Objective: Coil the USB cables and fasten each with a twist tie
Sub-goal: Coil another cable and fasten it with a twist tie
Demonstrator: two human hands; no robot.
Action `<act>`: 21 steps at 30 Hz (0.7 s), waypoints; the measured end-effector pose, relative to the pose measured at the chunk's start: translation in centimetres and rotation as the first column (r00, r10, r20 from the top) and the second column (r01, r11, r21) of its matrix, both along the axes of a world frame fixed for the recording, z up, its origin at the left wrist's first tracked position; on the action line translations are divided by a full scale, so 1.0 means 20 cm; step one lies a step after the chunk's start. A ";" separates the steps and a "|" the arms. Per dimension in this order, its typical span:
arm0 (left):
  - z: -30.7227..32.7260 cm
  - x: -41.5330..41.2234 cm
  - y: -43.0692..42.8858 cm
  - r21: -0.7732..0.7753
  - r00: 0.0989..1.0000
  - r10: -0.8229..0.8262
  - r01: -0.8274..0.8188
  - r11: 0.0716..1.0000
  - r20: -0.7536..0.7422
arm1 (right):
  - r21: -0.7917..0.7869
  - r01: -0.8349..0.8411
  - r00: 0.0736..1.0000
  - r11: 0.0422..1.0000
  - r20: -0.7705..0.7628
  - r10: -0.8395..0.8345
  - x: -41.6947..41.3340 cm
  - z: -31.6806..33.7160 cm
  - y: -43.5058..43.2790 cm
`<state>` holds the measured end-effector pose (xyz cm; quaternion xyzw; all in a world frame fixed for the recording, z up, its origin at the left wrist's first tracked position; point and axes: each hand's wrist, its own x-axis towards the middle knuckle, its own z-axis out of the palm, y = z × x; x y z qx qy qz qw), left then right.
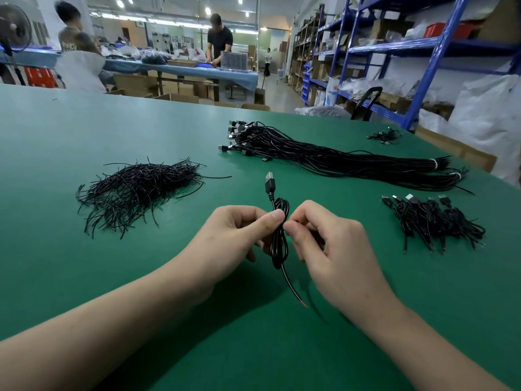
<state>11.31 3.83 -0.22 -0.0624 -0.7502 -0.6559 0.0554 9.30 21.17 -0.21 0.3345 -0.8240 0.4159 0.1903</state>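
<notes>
A: Layout?
B: Green table (84,131). Uncoiled bundle (324,156) at far right, twist-tie pile (135,190) left, tied coils (434,218) near right.
A: Step?
B: Likely fastening. Coiled cable (280,246) is held mid-table, plug up. Left hand (234,235) pinches its waist and right hand (332,241) pinches just beside. The tie itself is too small to confirm.
A: Next?
B: Probably twist tight, keeping the loops gathered.

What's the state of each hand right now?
Left hand: closed, thumb and fingers pinching the coiled USB cable at its middle.
Right hand: closed, fingertips pinching the same cable at the same spot.
</notes>
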 end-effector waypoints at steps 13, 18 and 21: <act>-0.05 -0.03 -0.02 0.038 0.994 0.092 -0.090 0.995 -0.058 | -0.183 0.018 0.873 0.983 0.482 0.074 0.01 -0.04 -0.05; -0.10 -0.05 -0.04 -0.079 0.995 0.053 -0.060 0.995 -0.089 | -0.070 0.174 0.887 0.982 0.445 -0.125 -0.05 0.05 0.03; -0.11 -0.06 -0.05 -0.096 0.995 0.043 -0.051 0.994 -0.085 | 0.239 0.406 0.874 0.882 0.181 -0.451 -0.18 0.15 0.18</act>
